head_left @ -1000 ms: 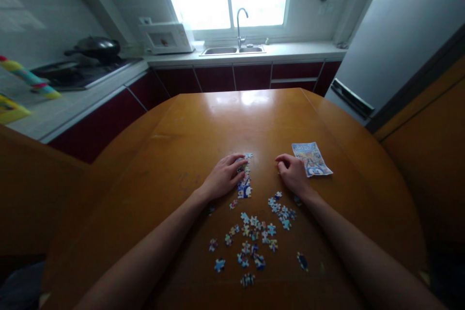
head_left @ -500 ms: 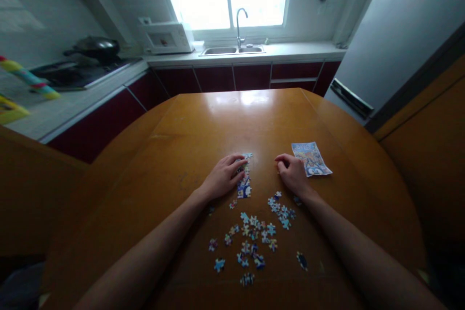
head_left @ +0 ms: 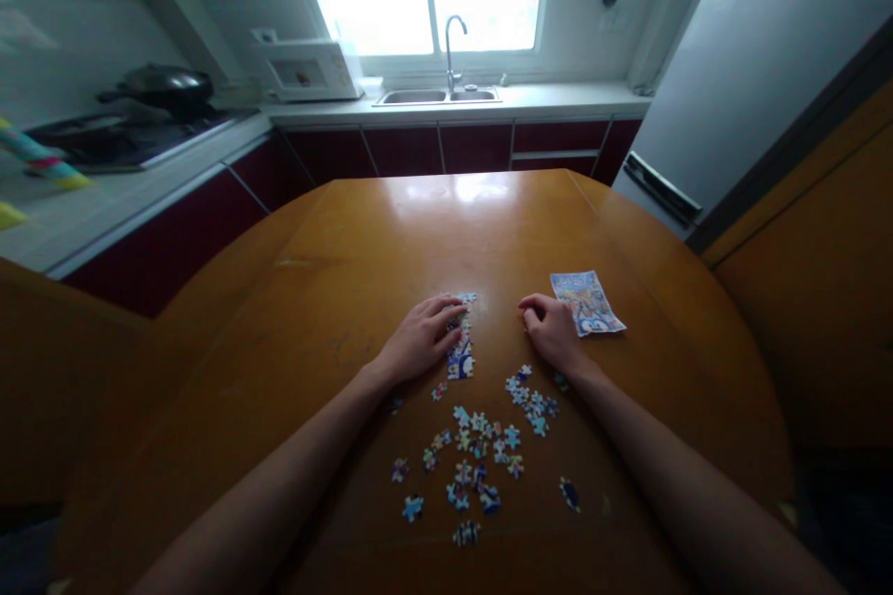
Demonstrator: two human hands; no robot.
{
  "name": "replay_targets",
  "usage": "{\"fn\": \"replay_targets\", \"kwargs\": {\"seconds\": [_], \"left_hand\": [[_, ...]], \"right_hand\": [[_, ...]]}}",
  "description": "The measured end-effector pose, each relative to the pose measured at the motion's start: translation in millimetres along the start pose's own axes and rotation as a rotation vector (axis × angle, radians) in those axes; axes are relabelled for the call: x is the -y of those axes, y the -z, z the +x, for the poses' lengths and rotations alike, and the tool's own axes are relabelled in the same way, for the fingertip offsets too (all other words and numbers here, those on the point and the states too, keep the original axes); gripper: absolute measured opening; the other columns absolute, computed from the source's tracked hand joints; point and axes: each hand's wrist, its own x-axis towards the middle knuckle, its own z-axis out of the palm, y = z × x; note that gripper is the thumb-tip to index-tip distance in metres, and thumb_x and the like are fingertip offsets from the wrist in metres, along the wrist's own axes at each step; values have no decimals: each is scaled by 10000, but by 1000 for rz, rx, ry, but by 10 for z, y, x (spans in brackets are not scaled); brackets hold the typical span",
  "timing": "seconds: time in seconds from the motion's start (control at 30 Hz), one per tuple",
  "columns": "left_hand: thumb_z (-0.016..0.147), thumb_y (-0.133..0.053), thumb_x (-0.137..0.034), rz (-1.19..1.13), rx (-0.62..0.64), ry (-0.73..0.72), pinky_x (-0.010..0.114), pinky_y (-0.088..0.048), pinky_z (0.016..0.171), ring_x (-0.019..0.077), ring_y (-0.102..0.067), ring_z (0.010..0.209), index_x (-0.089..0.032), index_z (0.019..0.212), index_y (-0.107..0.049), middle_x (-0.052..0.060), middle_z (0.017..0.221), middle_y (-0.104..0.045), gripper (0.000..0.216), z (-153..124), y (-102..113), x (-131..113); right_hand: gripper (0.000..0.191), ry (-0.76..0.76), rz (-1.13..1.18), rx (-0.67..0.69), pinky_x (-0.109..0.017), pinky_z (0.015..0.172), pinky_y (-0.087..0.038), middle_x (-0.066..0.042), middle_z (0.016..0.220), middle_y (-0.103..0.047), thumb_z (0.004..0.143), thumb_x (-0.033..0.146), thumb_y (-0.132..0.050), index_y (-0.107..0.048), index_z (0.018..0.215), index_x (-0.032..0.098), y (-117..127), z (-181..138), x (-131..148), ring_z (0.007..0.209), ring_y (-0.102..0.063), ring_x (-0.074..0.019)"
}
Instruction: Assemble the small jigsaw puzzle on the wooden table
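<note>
Wooden table [head_left: 391,246] carries the joined puzzle strip [head_left: 460,364], centre frame; left hand [head_left: 417,337] rests on it, fingers loosely spread; right hand [head_left: 554,333] curled, pinch unclear; light, flat pressure should keep seams intact

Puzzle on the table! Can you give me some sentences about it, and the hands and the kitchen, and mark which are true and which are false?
1. The left hand partly covers the joined puzzle strip. True.
2. Every puzzle piece is joined up. False: many loose pieces are scattered on the table.
3. The microwave is to the left of the sink. True.
4. The right hand is in the sink. False: it is at the table, beside the picture sheet.
5. The picture sheet is to the right of the joined puzzle strip. True.
</note>
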Motion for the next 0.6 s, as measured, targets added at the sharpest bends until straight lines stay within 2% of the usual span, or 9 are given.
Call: {"fn": "replay_targets", "kwargs": {"seconds": [0.37,0.6], "left_hand": [[1000,-547,-377,-11,-3,13,482,-394,1180,266,-485,1371,-246,1376,-566,77,1444,-561,399,6,14,-12],[996,-538,-376,-9,-4,-2,475,-402,1172,262,-505,1350,-238,1303,-598,74,1410,-584,341,19,30,-10]], "right_hand": [[212,15,-2,16,-332,773,-487,-69,858,-760,816,198,-529,-737,850,178,1,0,9,835,-686,-227],[198,8,-1,10,-318,772,-484,-67,864,-761,818,176,-541,-738,841,179,4,12,28,832,-687,-217]]}}
